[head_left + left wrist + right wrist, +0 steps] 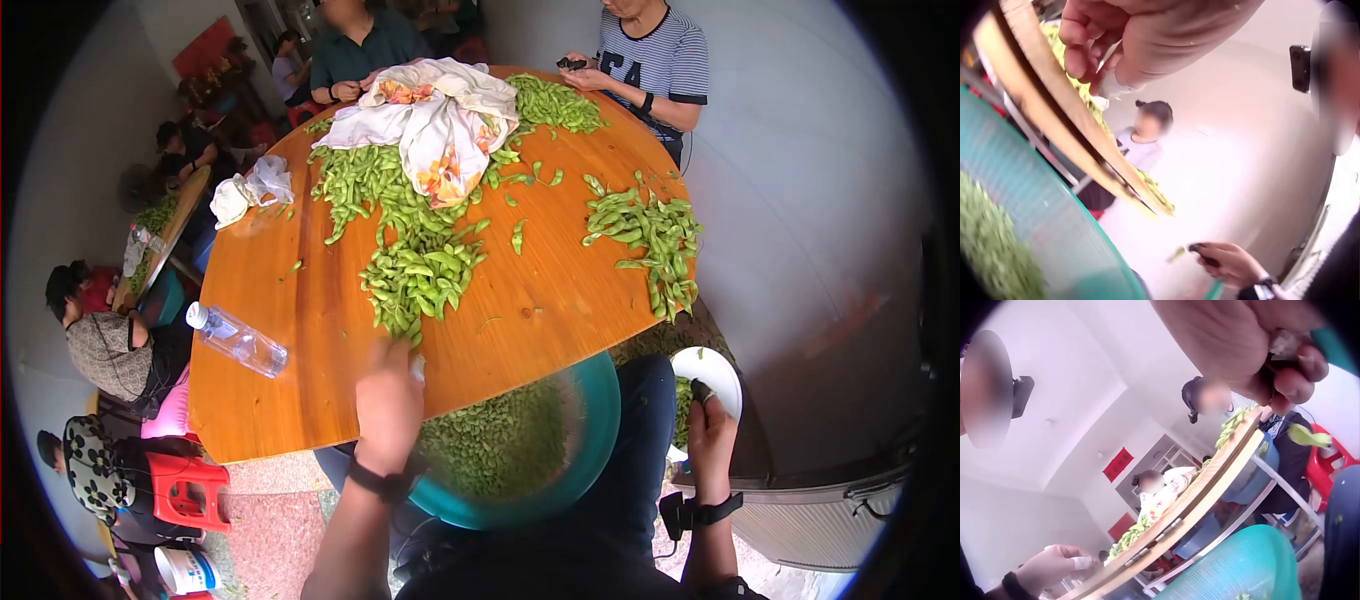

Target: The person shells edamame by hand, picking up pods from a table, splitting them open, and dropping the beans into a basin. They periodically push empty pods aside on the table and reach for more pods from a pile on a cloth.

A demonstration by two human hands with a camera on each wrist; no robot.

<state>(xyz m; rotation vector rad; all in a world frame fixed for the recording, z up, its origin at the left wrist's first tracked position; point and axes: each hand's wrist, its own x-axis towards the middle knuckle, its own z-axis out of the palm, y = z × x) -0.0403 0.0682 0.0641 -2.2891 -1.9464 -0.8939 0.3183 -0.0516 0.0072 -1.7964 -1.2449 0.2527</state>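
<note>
Blurred, my left hand (390, 405) is at the table's near edge, its fingers by the tip of a pile of green pods (415, 285); I see nothing held in it. White wrapping shows on a digit of the left hand (1147, 37). Over a white bucket (732, 385) at the right, my right hand (712, 445) has curled fingers around a small dark thing (702, 390). A green pod (1309, 436) is in the air just below the right hand (1260, 356), apart from it. Shelled beans (495, 440) fill part of the teal basin (600, 420) between my legs.
A plastic bottle (240, 343) lies at the table's left. Further back are a floral cloth (440, 120), more pods (650, 235) and a plastic bag (268, 180). Two people sit or stand across the table (560, 290); others are at the left, near a red stool (188, 490).
</note>
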